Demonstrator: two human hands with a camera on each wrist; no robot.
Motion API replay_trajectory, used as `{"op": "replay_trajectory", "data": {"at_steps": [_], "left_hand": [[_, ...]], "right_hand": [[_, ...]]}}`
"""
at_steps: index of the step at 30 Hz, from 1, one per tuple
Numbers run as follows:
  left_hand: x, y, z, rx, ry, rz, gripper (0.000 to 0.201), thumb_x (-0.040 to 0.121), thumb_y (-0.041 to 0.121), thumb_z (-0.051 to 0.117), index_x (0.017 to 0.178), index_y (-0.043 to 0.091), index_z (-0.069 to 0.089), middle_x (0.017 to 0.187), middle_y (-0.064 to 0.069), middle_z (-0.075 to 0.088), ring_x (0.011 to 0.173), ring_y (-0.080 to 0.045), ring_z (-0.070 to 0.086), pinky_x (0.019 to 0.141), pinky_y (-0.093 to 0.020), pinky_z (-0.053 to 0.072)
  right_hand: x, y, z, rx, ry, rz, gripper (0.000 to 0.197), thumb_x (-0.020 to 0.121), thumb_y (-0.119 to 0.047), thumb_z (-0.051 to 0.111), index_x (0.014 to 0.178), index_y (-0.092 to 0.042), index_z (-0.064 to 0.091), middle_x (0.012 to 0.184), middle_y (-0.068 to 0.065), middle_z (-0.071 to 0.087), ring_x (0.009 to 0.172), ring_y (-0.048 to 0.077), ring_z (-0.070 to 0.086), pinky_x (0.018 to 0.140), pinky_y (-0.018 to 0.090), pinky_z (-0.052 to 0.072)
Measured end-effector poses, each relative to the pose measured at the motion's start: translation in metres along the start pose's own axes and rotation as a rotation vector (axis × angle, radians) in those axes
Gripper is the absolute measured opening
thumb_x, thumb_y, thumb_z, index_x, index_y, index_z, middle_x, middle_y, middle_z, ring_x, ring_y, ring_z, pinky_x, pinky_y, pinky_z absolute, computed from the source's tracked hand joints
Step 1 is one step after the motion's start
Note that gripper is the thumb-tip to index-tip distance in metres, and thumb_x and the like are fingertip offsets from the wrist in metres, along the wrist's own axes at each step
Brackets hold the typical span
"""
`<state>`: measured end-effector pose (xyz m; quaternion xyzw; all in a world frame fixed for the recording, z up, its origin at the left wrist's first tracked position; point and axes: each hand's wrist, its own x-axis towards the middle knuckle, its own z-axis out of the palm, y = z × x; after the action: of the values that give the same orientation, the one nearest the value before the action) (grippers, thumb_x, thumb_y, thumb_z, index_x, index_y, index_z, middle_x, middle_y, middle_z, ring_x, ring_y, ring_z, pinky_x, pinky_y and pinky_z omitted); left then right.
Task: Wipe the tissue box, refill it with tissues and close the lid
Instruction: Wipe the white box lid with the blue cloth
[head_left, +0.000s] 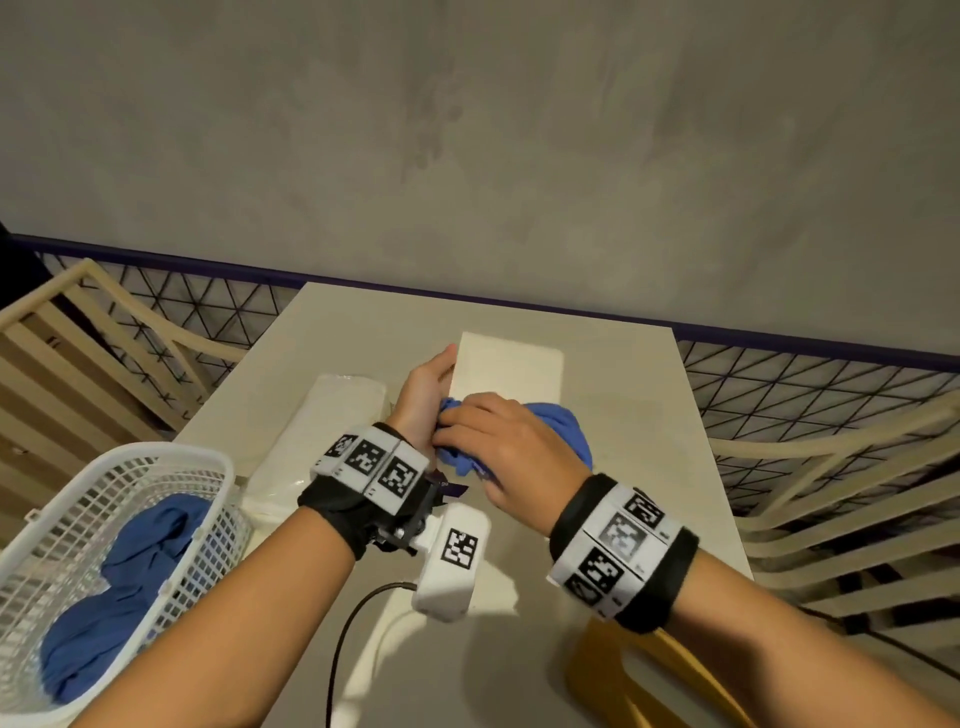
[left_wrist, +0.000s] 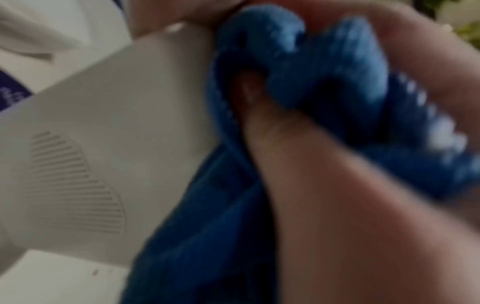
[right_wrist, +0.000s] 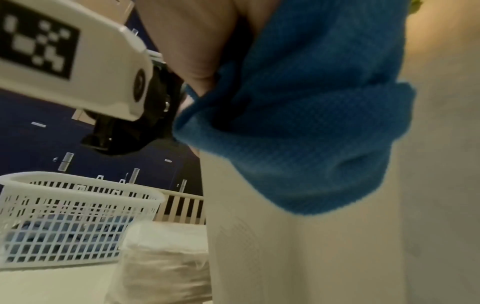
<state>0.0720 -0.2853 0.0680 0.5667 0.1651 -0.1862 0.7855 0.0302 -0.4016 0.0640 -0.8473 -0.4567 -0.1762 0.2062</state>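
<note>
1. White tissue box (head_left: 506, 364) sits mid-table (head_left: 649, 415), steadied by the left hand (head_left: 423, 392), fingers flat against its side.
2. Right hand (head_left: 506, 441) clutches a blue cloth (head_left: 563, 423) against the box.
3. Hard wiping could tip the box.

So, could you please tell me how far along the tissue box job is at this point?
Nothing looks finished yet. In hand: the right hand presses a crumpled blue microfibre cloth against the tall white rectangular tissue box, which the left hand steadies at its side, so wiping is under way. Left: the wrapped white tissue pack lies beside the box, so refilling and closing the lid remain.
</note>
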Motion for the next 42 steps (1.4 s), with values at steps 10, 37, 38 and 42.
{"op": "replay_trajectory", "data": {"at_steps": [10,37,38,42], "left_hand": [[-0.013,0.006,-0.012,-0.006,0.090,-0.011,0.052,0.091,0.050,0.038,0.113,0.008,0.059,0.110,-0.014,0.069,0.108,-0.028,0.059,0.094,-0.040,0.045],[-0.030,-0.021,0.006,0.194,0.187,0.513,0.038,0.097,0.031,0.039,0.067,0.014,0.054,0.068,-0.004,0.059,0.066,-0.014,0.057,0.058,-0.012,0.046],[-0.031,-0.020,0.005,0.133,0.134,0.510,0.038,0.097,0.031,0.039,0.069,0.014,0.057,0.069,-0.004,0.063,0.069,-0.016,0.061,0.066,-0.019,0.049],[-0.038,-0.004,0.008,-0.117,-0.154,0.231,0.075,0.091,0.058,0.024,0.053,0.012,0.069,0.050,-0.002,0.068,0.047,-0.013,0.065,0.052,-0.018,0.049]], "right_hand": [[-0.018,0.021,-0.022,-0.134,-0.203,-0.175,0.031,0.061,0.006,0.071,0.088,-0.009,0.071,0.096,0.007,0.073,0.086,0.028,0.065,0.075,0.033,0.055],[-0.020,0.060,-0.009,0.748,0.544,0.953,0.018,0.090,-0.001,0.052,0.102,-0.008,0.063,0.096,0.004,0.064,0.091,0.016,0.058,0.074,0.008,0.047],[-0.021,0.057,-0.010,0.876,0.607,0.999,0.018,0.090,0.001,0.051,0.096,-0.012,0.063,0.090,0.002,0.064,0.084,0.016,0.059,0.072,0.012,0.048],[-0.021,0.053,-0.022,1.205,0.804,1.014,0.021,0.091,0.001,0.049,0.087,-0.016,0.061,0.084,0.007,0.062,0.077,0.016,0.059,0.072,0.025,0.049]]}}
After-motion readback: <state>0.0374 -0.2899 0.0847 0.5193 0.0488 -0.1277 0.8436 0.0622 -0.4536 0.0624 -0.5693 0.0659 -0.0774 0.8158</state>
